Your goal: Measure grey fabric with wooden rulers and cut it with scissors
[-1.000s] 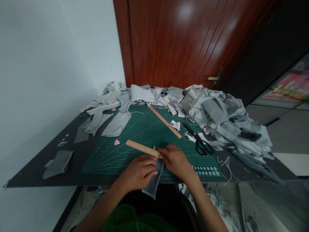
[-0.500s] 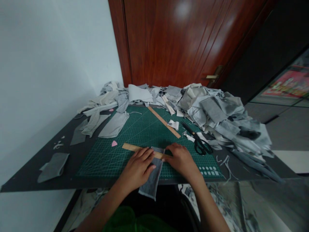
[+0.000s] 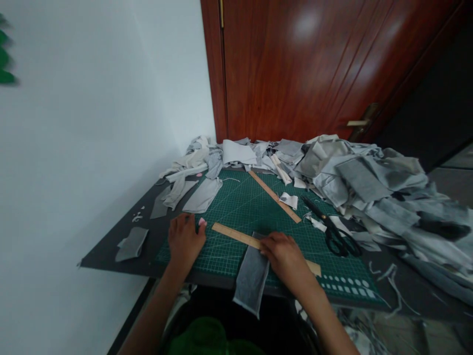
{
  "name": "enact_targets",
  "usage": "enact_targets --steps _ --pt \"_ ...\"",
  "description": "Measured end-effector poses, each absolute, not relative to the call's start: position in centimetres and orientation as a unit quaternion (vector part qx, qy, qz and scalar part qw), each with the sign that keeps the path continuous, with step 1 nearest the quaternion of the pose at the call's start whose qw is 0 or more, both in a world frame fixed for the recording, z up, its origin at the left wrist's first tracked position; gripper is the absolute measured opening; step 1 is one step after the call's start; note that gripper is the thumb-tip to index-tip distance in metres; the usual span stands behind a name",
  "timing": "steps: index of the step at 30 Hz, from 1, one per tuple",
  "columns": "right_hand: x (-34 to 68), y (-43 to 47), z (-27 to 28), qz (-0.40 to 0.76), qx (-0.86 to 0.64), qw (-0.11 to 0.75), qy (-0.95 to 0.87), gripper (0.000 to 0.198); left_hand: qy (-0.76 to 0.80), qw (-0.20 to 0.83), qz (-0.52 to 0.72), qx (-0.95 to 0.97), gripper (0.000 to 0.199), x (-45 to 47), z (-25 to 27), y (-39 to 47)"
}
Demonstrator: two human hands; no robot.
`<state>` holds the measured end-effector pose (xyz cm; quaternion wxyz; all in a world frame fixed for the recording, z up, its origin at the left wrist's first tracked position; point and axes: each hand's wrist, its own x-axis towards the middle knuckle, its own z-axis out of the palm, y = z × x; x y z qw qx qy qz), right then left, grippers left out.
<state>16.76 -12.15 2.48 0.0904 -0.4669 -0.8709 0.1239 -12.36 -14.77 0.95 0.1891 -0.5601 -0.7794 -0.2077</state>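
Grey fabric strip (image 3: pixel 252 277) under wooden ruler (image 3: pixel 244 238), on green cutting mat (image 3: pixel 236 207).
Right hand (image 3: pixel 285 256) flat, pressing ruler onto strip; left hand (image 3: pixel 184 240) left of ruler, fingers at pink chalk (image 3: pixel 202 222).

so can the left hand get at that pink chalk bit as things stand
Probably yes. The left hand rests on the green mat with its fingertips right at the pink chalk piece. Nothing lies between them, and the hand holds nothing.
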Motion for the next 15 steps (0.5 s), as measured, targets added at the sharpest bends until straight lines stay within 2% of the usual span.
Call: enact_targets --steps 3,8,12,15 --pt "16.2 -12.5 2.7 0.102 -0.478 0.089 -0.868 0.017 -0.781 0.130 -0.190 -0.581 0.028 -12.6 0.8 -14.6" --pt "15.7 -12.7 2.8 0.108 -0.474 0.098 -0.868 0.016 -0.756 0.076 -0.232 -0.607 0.020 -13.1 0.3 -13.9" --pt "15.7 -12.7 2.7 0.127 -0.489 0.113 -0.856 0.014 -0.718 -0.004 -0.339 -0.608 0.018 -12.5 0.0 -13.6" --pt "15.2 -13.3 2.5 0.154 -0.482 0.188 -0.842 0.023 -0.650 -0.030 -0.426 -0.629 0.028 -10.3 -0.2 -14.0"
